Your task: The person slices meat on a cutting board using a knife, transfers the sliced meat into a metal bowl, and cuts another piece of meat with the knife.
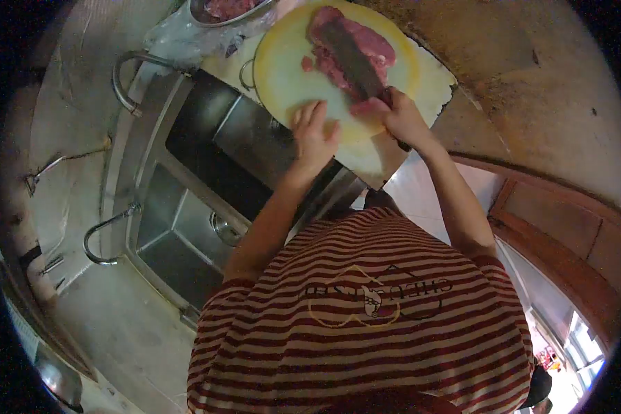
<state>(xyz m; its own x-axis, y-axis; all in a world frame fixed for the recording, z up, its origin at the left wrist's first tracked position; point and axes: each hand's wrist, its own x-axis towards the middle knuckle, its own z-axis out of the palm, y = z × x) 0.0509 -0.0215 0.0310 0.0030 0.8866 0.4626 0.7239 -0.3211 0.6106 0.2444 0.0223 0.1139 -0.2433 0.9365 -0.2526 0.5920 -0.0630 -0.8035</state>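
A round, yellowish-white cutting board (281, 65) lies at the top of the view with raw meat (379, 47) on it. My right hand (405, 122) is wrapped round the handle of a cleaver (355, 58), whose dark, broad blade lies across the meat and hides part of it. A smaller meat piece (370, 106) sits by the handle end, close to my right fingers. At the board's near left edge, my left hand (315, 134) rests with its fingers apart and holds nothing. A small meat scrap (307, 63) lies left of the blade.
A metal bowl of meat (231, 8) stands beyond the board, beside clear plastic film (186, 34). To the left is a steel double sink (179, 241) with two curved taps (121, 79). A wooden cabinet (552, 214) stands at right.
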